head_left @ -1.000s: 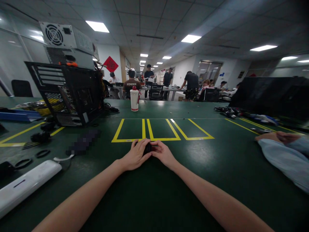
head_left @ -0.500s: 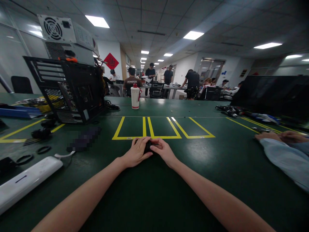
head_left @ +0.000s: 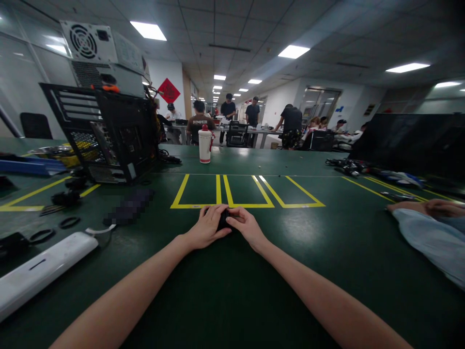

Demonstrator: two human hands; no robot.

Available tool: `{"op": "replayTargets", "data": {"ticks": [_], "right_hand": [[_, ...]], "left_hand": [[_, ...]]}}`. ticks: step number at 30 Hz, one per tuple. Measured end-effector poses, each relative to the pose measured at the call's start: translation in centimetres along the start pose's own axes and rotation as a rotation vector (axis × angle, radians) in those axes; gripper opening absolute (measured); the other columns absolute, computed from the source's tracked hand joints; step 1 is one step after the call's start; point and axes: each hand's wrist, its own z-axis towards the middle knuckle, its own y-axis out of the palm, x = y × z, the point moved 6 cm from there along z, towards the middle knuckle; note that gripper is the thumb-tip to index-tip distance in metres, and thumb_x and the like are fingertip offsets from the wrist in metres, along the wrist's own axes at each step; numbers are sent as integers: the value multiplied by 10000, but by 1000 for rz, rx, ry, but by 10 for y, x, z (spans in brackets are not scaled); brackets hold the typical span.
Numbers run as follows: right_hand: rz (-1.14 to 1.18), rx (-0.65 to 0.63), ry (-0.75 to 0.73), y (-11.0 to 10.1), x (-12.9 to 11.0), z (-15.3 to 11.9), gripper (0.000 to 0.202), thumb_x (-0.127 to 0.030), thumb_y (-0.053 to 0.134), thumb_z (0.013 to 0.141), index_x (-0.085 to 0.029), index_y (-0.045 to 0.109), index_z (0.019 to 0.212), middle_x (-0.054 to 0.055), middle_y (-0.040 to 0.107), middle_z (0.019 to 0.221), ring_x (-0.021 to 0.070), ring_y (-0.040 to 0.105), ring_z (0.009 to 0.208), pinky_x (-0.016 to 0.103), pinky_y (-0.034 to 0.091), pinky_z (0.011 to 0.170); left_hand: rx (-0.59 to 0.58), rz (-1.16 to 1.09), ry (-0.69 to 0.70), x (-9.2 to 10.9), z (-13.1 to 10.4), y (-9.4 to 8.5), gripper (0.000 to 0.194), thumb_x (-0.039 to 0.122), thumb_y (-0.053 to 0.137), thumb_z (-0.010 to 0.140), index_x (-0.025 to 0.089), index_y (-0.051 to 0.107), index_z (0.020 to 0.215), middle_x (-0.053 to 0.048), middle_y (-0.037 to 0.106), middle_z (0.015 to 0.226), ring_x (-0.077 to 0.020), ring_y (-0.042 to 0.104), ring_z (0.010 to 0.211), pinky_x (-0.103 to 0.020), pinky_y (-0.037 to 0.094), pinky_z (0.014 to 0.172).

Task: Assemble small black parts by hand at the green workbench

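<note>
Both hands meet at the middle of the green table, around a small black object whose kind I cannot make out. My left hand curls over its left side, fingers bent and thumb stretched toward me. From the other side, my right hand grips it with thumb and fingertips. Most of the object is hidden by the fingers. Just beyond the hands, yellow tape outlines mark the tabletop.
At the left stand an open black computer case with a power supply on top, and a white power bank-like device. A white bottle stands ahead. A co-worker's sleeve reaches in at right, near cables.
The whole view has shifted slightly to the right. Both hands keep nearly the same hold on the black object.
</note>
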Motion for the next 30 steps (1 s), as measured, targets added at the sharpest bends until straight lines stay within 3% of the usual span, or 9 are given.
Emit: {"op": "replayTargets", "data": {"ticks": [6, 10, 15, 21, 25, 30], "right_hand": [[-25, -13, 76, 2, 6, -1, 332, -282, 558, 686, -186, 497, 998, 46, 555, 1008, 167, 530, 940, 357, 394, 870], [71, -70, 43, 6, 1, -4, 342, -217, 596, 646, -205, 486, 969, 24, 552, 979, 162, 527, 948, 345, 403, 869], [18, 15, 14, 3, -4, -6, 238, -252, 580, 664, -209, 510, 888, 14, 540, 964, 157, 523, 939, 339, 401, 870], [11, -16, 40, 4, 0, -4, 347, -242, 565, 677, -214, 490, 1014, 33, 534, 1045, 163, 509, 982, 355, 367, 903], [55, -56, 32, 6, 1, -5, 330, -219, 574, 665, -215, 485, 983, 26, 542, 1000, 165, 522, 960, 345, 402, 862], [8, 12, -8, 5, -3, -7, 224, -247, 565, 677, -214, 505, 890, 6, 527, 951, 148, 534, 908, 321, 419, 841]], "left_hand": [[4, -4, -3, 0, 0, -1, 600, 374, 489, 761, 194, 169, 1235, -98, 380, 1189, -234, 342, 1102, -426, 208, 937], [3, -2, -14, 1, 0, -1, 560, 355, 470, 774, 192, 183, 1227, -99, 381, 1184, -231, 340, 1104, -429, 204, 938], [-6, -9, -17, 1, 0, -2, 572, 358, 479, 768, 195, 180, 1228, -98, 380, 1183, -232, 340, 1105, -429, 210, 938], [-11, -1, -23, 1, 1, 0, 579, 360, 482, 766, 198, 177, 1232, -97, 377, 1189, -237, 339, 1108, -431, 210, 936], [-7, 10, -23, 0, 1, 1, 572, 353, 480, 769, 193, 182, 1230, -103, 371, 1199, -236, 331, 1115, -427, 212, 931], [-21, -1, -25, 1, 1, 0, 573, 348, 479, 772, 196, 176, 1234, -99, 364, 1207, -232, 321, 1125, -423, 206, 937]]}}
